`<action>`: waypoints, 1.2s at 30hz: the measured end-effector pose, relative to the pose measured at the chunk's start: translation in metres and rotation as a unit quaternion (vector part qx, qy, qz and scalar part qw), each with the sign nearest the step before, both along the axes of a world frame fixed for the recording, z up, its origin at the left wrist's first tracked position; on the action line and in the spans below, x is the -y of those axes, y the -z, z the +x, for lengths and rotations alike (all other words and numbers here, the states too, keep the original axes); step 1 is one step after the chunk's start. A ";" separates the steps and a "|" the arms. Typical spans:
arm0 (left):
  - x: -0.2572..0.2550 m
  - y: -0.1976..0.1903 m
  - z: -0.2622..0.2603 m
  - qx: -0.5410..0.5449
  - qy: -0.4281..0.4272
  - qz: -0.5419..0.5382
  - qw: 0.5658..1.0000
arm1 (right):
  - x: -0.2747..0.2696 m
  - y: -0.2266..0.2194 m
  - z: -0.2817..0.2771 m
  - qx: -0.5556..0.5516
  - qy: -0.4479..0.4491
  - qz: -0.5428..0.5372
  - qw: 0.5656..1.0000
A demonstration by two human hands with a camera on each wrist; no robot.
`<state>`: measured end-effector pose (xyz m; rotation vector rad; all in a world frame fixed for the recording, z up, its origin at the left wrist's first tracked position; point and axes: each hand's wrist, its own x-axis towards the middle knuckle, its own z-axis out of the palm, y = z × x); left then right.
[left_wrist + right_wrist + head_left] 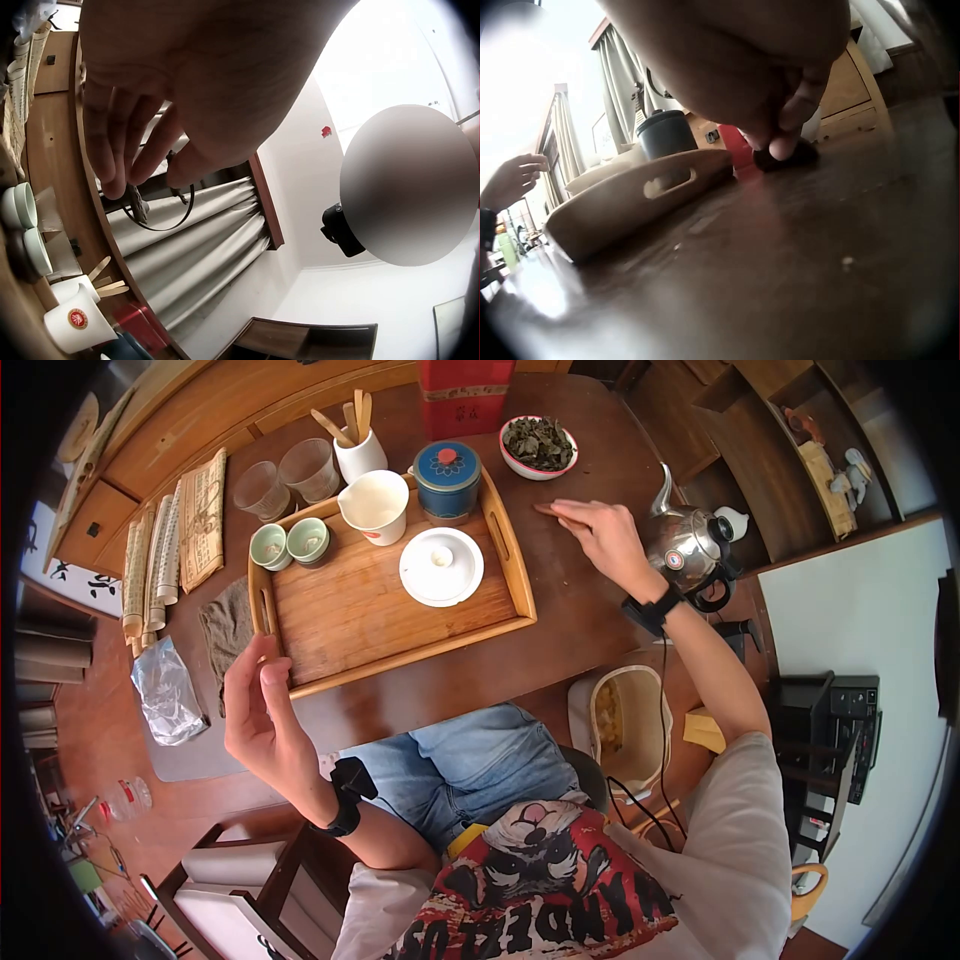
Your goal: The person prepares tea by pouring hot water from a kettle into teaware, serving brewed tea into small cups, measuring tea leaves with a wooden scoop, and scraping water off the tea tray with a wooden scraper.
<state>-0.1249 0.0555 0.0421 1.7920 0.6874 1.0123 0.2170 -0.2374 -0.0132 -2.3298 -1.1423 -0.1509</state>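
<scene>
The left hand (268,715) is hovering near the tray's lower-left corner, its fingers loosely bent and holding nothing. The right hand (607,540) is reaching across the upper middle of the frame, fingertips meeting a small dark brown piece (544,509) low over the counter (580,615); whether they are pinching it, I cannot tell. Between the hands, the wooden tray (350,625), smooth-grained with slotted ends, is carrying a lidded white bowl (441,575), a white pitcher (375,505) bearing a red emblem, a blue canister (446,488) with a pinkish knob, and pale green cups (307,538). At upper centre, a red-rimmed bowl (535,472) is holding dark, curled leaves (541,442). Behind the tray, clear glasses (309,470) are standing beside a white holder (361,458) containing wooden utensils (361,417). A red box (463,405) is showing small, unreadable characters. At right, a shiny steel kettle (692,538) is displaying a round red label.
</scene>
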 end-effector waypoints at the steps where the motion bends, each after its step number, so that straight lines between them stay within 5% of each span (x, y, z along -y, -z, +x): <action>1: 0.000 0.001 0.003 0.002 -0.001 -0.003 1.000 | 0.009 0.001 -0.009 -0.002 0.003 -0.002 1.000; 9: 0.024 0.000 0.023 -0.020 0.103 -0.009 0.994 | 0.106 -0.009 -0.091 -0.016 -0.055 -0.022 0.998; 15: 0.028 0.002 0.026 0.007 0.117 0.006 0.993 | 0.161 -0.044 -0.121 -0.021 -0.125 -0.206 0.970; 20: 0.022 -0.002 0.019 0.027 0.118 -0.007 0.993 | 0.170 -0.054 -0.129 -0.042 -0.167 -0.120 0.978; 21: 0.020 -0.001 0.018 0.031 0.115 -0.006 0.993 | 0.160 -0.064 -0.139 -0.231 -0.039 -0.083 0.969; 22: 0.018 0.001 0.018 0.046 0.108 -0.020 0.993 | 0.149 -0.073 -0.148 -0.407 0.090 -0.043 0.908; 23: 0.016 0.004 0.017 0.060 0.099 -0.032 0.993 | 0.135 -0.078 -0.152 -0.404 0.083 -0.046 0.910; 25: 0.013 0.001 0.013 0.063 0.084 -0.042 0.994 | 0.098 -0.082 -0.157 -0.506 0.098 0.148 0.844; 31: -0.015 -0.006 -0.026 0.109 0.018 -0.079 0.991 | -0.057 -0.080 -0.170 -0.521 -0.068 0.213 0.824; 33: -0.028 -0.005 -0.047 0.139 -0.041 -0.080 0.986 | -0.124 -0.083 -0.195 -0.476 -0.136 0.200 0.845; 35: -0.039 -0.007 -0.069 0.144 -0.120 -0.054 0.981 | -0.187 -0.087 -0.209 -0.315 -0.209 0.091 0.922; 36: -0.044 -0.006 -0.079 0.147 -0.132 -0.046 0.979 | -0.218 -0.075 -0.216 -0.254 -0.264 0.119 0.923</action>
